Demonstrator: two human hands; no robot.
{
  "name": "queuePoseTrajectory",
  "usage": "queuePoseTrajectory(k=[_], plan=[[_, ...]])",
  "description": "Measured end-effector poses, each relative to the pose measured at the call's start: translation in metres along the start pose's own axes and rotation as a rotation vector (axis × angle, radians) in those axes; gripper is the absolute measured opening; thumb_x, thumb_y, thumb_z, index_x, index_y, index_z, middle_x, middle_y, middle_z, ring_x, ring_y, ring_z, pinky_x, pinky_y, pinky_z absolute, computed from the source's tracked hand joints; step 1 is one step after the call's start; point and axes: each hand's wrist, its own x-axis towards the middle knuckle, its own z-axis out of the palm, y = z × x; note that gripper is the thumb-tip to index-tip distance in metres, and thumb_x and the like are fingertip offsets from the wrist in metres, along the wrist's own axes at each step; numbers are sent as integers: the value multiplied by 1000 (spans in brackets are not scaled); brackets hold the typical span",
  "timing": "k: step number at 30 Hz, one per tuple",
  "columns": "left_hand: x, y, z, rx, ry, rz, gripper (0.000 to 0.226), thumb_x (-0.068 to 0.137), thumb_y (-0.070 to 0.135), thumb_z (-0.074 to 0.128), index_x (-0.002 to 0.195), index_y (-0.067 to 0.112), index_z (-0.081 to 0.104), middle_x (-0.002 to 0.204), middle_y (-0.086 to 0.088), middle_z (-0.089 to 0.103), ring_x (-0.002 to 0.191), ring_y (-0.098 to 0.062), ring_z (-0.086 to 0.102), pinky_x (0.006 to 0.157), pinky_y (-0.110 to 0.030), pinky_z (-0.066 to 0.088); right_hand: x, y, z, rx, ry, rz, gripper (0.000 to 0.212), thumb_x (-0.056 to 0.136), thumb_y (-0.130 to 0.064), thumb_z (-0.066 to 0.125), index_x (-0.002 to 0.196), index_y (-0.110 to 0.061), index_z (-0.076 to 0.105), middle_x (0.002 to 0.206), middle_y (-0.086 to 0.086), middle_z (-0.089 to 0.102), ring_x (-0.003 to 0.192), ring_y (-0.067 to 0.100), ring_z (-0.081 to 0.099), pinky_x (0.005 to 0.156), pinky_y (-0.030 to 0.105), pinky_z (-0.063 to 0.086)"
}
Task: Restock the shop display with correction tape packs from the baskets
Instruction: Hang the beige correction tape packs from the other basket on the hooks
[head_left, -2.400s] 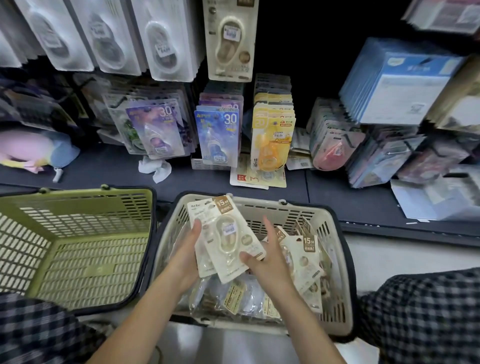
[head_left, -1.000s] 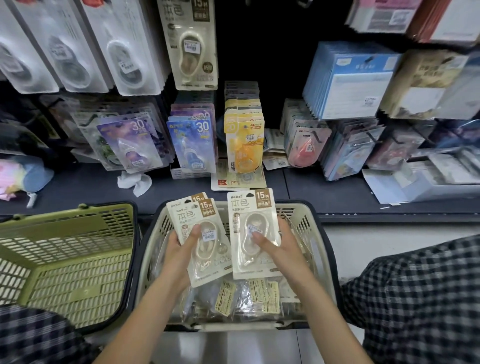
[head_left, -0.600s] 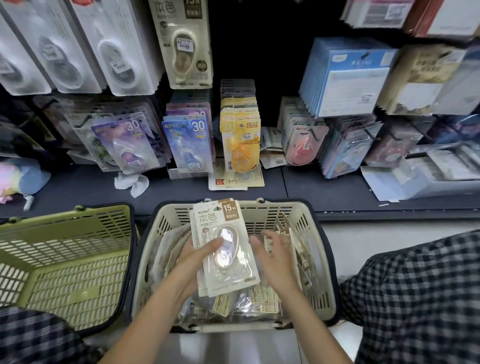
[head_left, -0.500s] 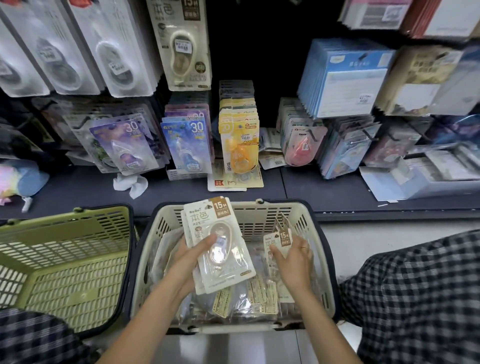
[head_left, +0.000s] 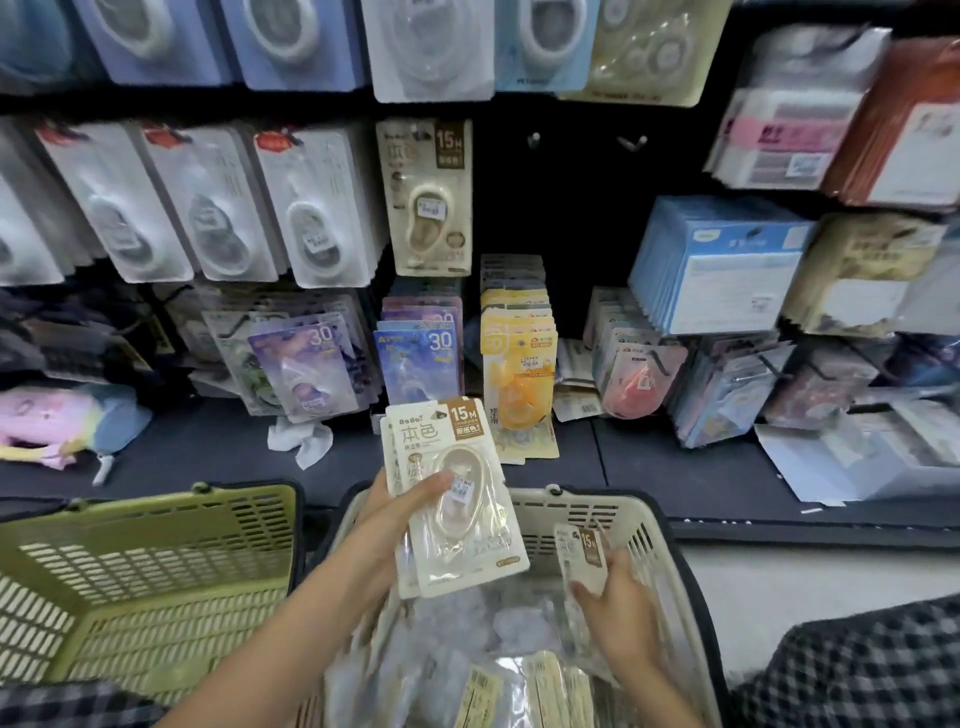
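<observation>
While the display wall (head_left: 291, 197) fills the upper view with hanging blister packs, a dark shelf (head_left: 649, 467) runs below it, carrying more packs that stand in rows. Two baskets sit side by side in front of the shelf: a green basket (head_left: 156, 519) on the left and a beige basket (head_left: 660, 545) on the right, the second one heaped with bagged correction tape packs (head_left: 498, 634). Above the beige basket, the left hand (head_left: 384, 525) grips a small stack of cream packs (head_left: 457, 504) marked 15M, thumb across the front, fingers behind, held upright. A matching cream pack (head_left: 426, 197) hangs on the wall above. Lower right, the right hand (head_left: 618, 603) pinches a single cream pack (head_left: 584, 556) near the basket's right wall, just above the heap.
</observation>
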Motion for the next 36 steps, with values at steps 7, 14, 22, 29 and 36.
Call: queuePoseTrajectory(k=[7, 14, 22, 29, 36], plan=[[13, 128, -13, 123, -23, 325, 81, 52, 29, 91, 125, 20, 57, 114, -9, 71, 101, -30, 70, 78, -42, 58, 28, -145, -63, 525, -40, -360, 34, 80, -27, 74, 99, -35, 47, 84, -19, 70, 71, -2, 65, 56, 15, 47], [18, 191, -31, 26, 99, 610, 86, 49, 40, 93, 125, 24, 56, 115, -7, 71, 103, -29, 69, 85, -46, 54, 52, -314, -119, 812, 16, -594, 26, 86, -32, 66, 107, -28, 50, 91, -14, 67, 69, -4, 65, 47, 14, 48], [21, 201, -54, 71, 158, 626, 98, 37, 41, 91, 126, 20, 54, 112, -6, 72, 102, -30, 69, 95, -53, 48, 71, -370, -113, 722, 47, -595, 19, 86, -31, 66, 93, -32, 49, 99, -7, 67, 92, 11, 65, 80, 34, 54], [17, 204, -53, 68, 123, 635, 80, 53, 26, 94, 122, 22, 55, 110, -4, 73, 100, -26, 70, 89, -49, 52, 83, -368, -107, 756, 80, -505, 18, 86, -35, 64, 98, -32, 51, 96, -8, 66, 91, 12, 65, 89, 41, 52], [25, 198, -46, 47, 90, 615, 81, 48, 36, 89, 121, 23, 56, 111, -4, 73, 99, -25, 71, 79, -41, 57, 77, -378, -96, 471, 421, -540, 56, 84, -35, 66, 128, -16, 37, 124, 4, 44, 115, 23, 42, 100, 41, 38]])
